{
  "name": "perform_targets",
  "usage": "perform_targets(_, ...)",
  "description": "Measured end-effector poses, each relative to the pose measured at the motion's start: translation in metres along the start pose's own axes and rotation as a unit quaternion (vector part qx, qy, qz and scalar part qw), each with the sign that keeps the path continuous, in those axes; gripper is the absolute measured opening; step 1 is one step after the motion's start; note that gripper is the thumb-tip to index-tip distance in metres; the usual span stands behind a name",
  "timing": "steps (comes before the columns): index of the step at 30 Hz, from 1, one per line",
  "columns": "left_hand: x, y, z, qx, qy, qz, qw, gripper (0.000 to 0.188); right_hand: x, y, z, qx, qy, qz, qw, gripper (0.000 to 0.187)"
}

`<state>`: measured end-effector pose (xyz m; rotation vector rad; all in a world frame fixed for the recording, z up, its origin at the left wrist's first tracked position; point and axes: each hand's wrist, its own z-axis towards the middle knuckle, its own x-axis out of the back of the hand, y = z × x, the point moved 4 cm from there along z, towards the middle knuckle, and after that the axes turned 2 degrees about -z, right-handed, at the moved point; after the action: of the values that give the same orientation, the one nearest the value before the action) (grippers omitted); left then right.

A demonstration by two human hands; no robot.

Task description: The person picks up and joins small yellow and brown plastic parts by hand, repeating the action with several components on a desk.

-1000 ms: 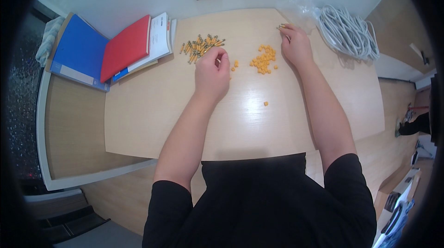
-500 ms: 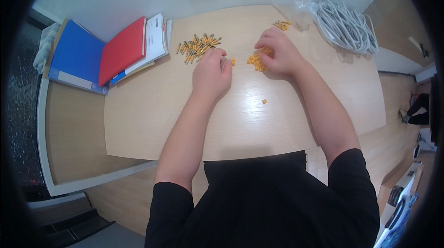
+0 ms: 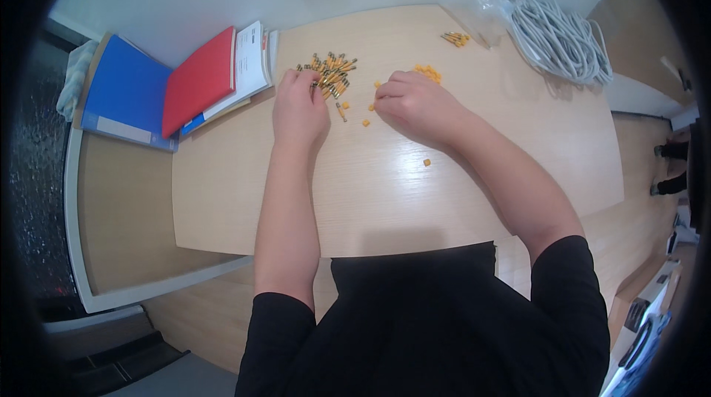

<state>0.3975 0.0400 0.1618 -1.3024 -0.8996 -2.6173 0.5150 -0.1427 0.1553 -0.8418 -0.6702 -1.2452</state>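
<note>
Small yellow rods with dark metallic ends lie in a loose pile (image 3: 335, 69) at the far middle of the table. My left hand (image 3: 298, 104) is at the pile's left edge, its fingers curled and pressed together; what they hold is hidden. A heap of small yellow caps (image 3: 429, 72) is partly covered by my right hand (image 3: 415, 104). The right fingers are bent in a pinch, near a few loose caps, and I cannot make out what is between them. One rod (image 3: 341, 112) and a cap (image 3: 366, 123) lie between the hands.
A single yellow cap (image 3: 427, 163) lies nearer on the table (image 3: 370, 197). Several capped rods (image 3: 455, 39) sit at the far right, by a clear plastic bag (image 3: 478, 8) and coiled grey cable (image 3: 555, 41). Blue (image 3: 126, 93) and red (image 3: 200, 78) folders stand left.
My left hand has moved left along the rod pile. My right hand has come left and nearer from the cap heap. A rod and several caps now show between the hands.
</note>
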Motion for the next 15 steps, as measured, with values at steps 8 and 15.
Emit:
perform_targets(8, -0.021, 0.015, -0.006, 0.008, -0.091, 0.008, 0.996, 0.018, 0.005, 0.000, 0.000, -0.014, 0.033, -0.005, 0.999, 0.005)
perform_targets(15, -0.034, 0.032, -0.013, -0.024, -0.091, 0.078, 0.993, 0.020, -0.003, -0.002, -0.001, -0.023, 0.066, 0.005, 0.998, 0.014)
